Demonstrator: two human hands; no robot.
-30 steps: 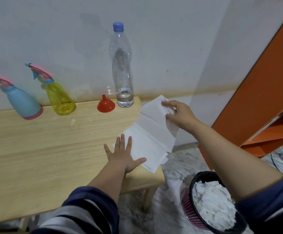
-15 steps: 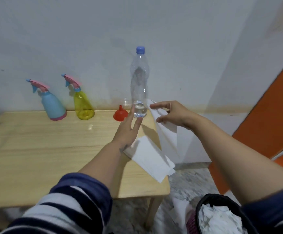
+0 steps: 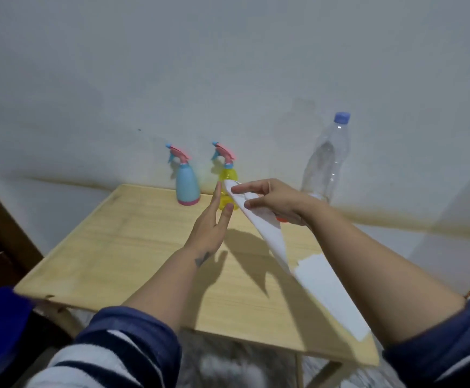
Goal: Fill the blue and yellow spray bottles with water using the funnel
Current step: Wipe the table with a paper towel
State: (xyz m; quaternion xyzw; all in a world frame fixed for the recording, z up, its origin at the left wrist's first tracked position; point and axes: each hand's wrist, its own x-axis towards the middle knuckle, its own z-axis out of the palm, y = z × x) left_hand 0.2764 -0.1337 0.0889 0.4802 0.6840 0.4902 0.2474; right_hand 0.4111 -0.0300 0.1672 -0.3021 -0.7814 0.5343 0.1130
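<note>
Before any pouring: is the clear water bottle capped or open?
Capped. The clear water bottle stands upright at the table's back edge with its blue cap on.

Single view only: your head camera looks forward and down from close above the near edge of the wooden table (image 3: pixel 121 256), facing the white wall (image 3: pixel 228 65) behind it; wide-angle, no second view.
</note>
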